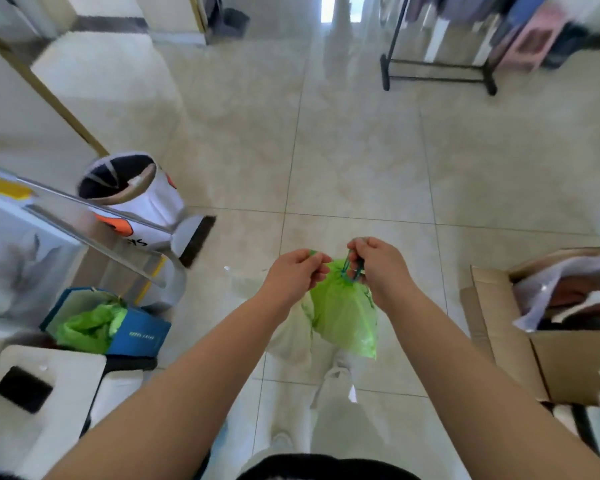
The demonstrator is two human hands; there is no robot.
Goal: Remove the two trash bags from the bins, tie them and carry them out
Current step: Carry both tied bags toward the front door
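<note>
- Right now a green trash bag [343, 313] hangs in the air in front of the person, above the tiled floor [361, 150] and the person's pale trousers [291, 410].
- Its gathered neck sits between the two hands, and its body drops below them, nearer the right forearm.
- Left hand [297, 271]: closed in a pinch, fingers curled over a short green end of the bag's top, just left of the neck.
- Right hand [378, 263]: closed too, fingers hooked through the darker blue-green drawstring loop [352, 270] that stands up from the neck.
- Both hands are level and near each other, with the neck touching or almost touching each.
- At the lower left a blue bin [139, 336] stands on the floor with a second green bag [90, 325] lying crumpled in its open top, well apart from the hands.
- Farther back on the left stands a white and orange bin [142, 199], its dark mouth open.
- A cardboard box [561, 362] with cloth in it sits at the right edge.
</note>
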